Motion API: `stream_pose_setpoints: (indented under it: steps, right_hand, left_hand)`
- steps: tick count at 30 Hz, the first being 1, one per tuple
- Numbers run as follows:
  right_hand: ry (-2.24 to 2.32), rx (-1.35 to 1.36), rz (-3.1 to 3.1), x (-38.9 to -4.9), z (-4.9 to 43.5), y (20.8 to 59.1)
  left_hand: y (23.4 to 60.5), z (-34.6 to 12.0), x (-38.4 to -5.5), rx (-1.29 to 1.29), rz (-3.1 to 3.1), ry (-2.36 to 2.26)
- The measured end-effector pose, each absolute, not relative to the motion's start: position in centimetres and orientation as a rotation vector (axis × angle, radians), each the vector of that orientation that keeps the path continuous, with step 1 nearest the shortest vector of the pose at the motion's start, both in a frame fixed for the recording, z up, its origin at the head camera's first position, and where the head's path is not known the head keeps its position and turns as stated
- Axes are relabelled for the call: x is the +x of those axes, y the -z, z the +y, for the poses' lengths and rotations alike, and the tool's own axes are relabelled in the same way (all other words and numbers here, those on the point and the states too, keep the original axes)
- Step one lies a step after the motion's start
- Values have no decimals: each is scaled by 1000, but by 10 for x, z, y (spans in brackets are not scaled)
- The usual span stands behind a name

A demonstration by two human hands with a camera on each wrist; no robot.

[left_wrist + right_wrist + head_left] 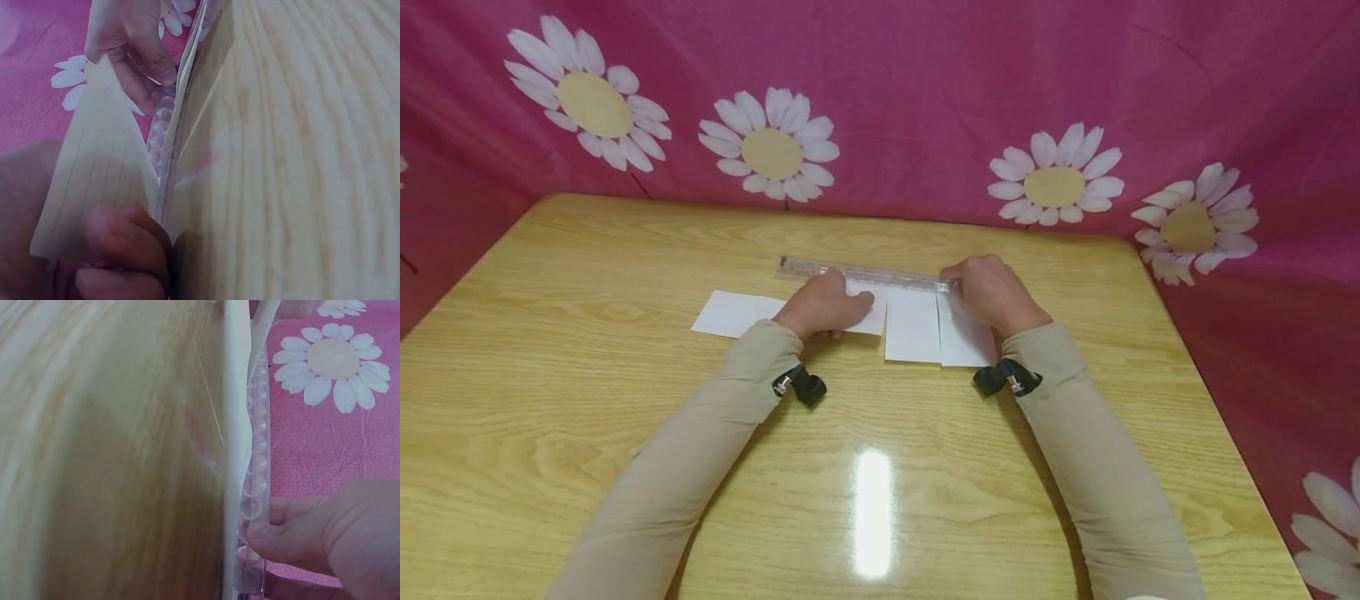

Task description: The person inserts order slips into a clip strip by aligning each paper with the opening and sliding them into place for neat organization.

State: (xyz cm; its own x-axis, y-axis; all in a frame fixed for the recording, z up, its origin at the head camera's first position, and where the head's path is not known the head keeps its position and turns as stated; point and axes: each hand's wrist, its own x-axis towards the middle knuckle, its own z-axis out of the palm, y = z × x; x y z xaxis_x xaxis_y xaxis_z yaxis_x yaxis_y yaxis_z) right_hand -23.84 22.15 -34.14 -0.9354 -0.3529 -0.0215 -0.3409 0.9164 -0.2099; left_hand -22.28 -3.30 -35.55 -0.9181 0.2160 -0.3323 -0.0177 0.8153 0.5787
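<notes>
A clear plastic ruler lies across the top edges of several white paper pieces. My left hand pinches a paper piece, thumb on top. In the left wrist view this piece tilts up, showing a lined underside, with curled fingers against it. At the ruler's right end, my right hand grips it; in the right wrist view the thumb presses the ruler's face, other fingers behind. Two more paper pieces, a middle one and a right one, extend from the ruler towards me.
Another white paper lies flat left of my left hand, partly covered by it. All this is on a wood-grain table. A pink cloth with large daisies hangs behind the table and along its sides.
</notes>
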Motion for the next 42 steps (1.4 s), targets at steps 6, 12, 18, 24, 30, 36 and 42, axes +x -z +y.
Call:
stream_pose_setpoints:
  steps: [6, 12, 18, 24, 30, 36, 42]
  right_hand:
    - [317, -540, 3011, -238, 221, 341]
    - [318, -540, 3010, -239, 221, 342]
    - [316, -526, 3000, -238, 221, 341]
    - [324, -519, 2999, -238, 222, 341]
    - [329, -540, 3005, -238, 222, 341]
    - [332, -527, 3007, -238, 222, 341]
    - [327, -485, 2999, -238, 221, 342]
  left_hand:
    - [351, -33, -221, 144, 2593, -794]
    - [349, -43, -219, 236, 2623, -747]
    - [347, -51, -221, 285, 2726, -643]
    - [346, -51, -222, 331, 2828, -689]
    - [347, -40, -220, 469, 2862, -751]
    - [349, -30, -215, 548, 2819, -765]
    - [349, -27, -211, 631, 2820, -741]
